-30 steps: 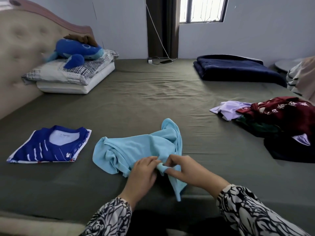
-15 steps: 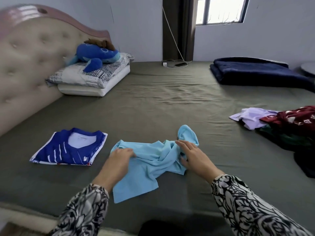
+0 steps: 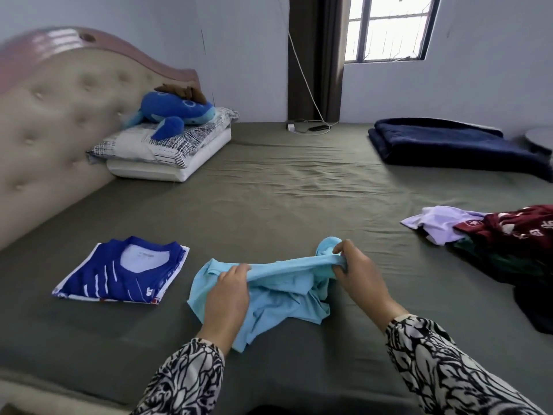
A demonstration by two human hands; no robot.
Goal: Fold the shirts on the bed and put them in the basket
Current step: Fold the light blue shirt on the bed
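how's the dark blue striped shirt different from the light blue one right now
The dark blue striped shirt is folded into a neat flat rectangle; the light blue shirt is crumpled and unfolded.
The dark blue striped shirt lies untouched; the light blue shirt has one edge stretched between the left hand and the right hand.
The dark blue striped shirt has white stripes and trim; the light blue shirt is plain.
Both are on the bed.

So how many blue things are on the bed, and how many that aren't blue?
Blue: 4 (light blue shirt in both hands, folded blue striped shirt, blue plush toy, navy blanket)
Not blue: 5 that I can tell apart (lilac top, dark red top, green garment under it, patterned pillow, white pillow)
Total: 9
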